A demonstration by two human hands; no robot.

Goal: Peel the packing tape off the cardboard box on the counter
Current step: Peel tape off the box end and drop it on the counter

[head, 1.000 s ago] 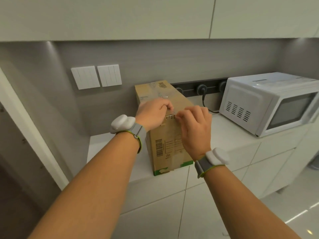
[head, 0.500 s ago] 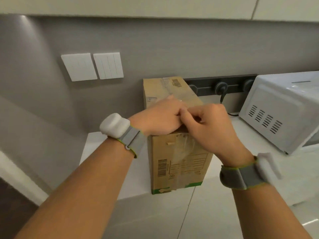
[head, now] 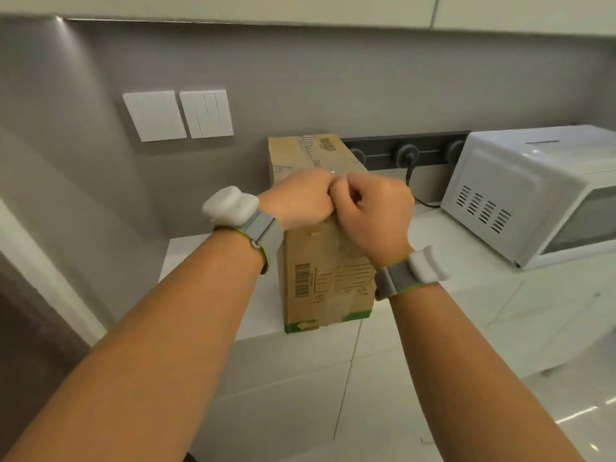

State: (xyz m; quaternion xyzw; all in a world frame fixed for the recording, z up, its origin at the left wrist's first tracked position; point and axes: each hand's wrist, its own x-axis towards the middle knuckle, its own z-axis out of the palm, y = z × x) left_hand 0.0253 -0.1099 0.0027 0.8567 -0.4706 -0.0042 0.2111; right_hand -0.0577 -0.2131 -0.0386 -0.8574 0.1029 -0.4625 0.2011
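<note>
The white counter carries everything, and the cardboard box is the landmark: it stands upright at the counter's front edge. To the box's right sits a white microwave; behind the box a dark socket strip runs along the wall, and two switch plates hang up and to its left.

Both hands meet at the box's top front edge. The left hand and right hand are curled, fingertips together, seemingly pinching the clear packing tape that runs down the box's front. The tape itself is hard to make out in their grasp.

Risks, as I judge them: the tall box, so near the edge, may tip or slide off under a forward pull; the thin tape may tear, leaving strips stuck.
</note>
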